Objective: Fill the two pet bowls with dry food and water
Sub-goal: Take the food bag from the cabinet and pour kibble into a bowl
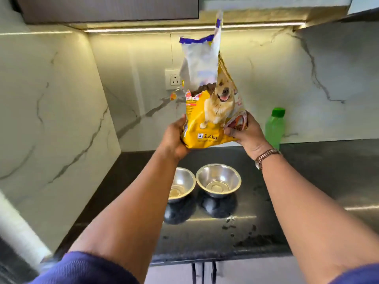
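Left hand (174, 138): bare, raised above the counter, fingers wrapped around the lower left edge of the food bag, grasping it.

Yellow plastic dry dog-food bag (207, 119) printed with a golden dog and "1.2 kg": held upright in the air between both hands, above and behind the bowls. Top torn open, white inner lining standing up, brown kibble (205, 89) visible inside.

Left stainless-steel round pet bowl (184, 185): stands on the counter, partly hidden behind the left forearm; the part that shows holds nothing.

Right stainless-steel round pet bowl (218, 180): stands just beside the first, rims close or touching; holds nothing.

Right hand (245, 133): bare, clasping the lower right corner of the bag; metal-link wristwatch (265, 157) on the wrist.

Translucent green plastic water bottle (274, 128) with green screw cap: upright at the back of the counter against the wall, right of the bag, cap on.

Black polished stone counter (317, 181): carries bowls and bottle; scattered dark specks near the front edge, right of centre.

White marbled wall panel (307, 78): behind the counter, with a white socket (174, 79) left of the bag.
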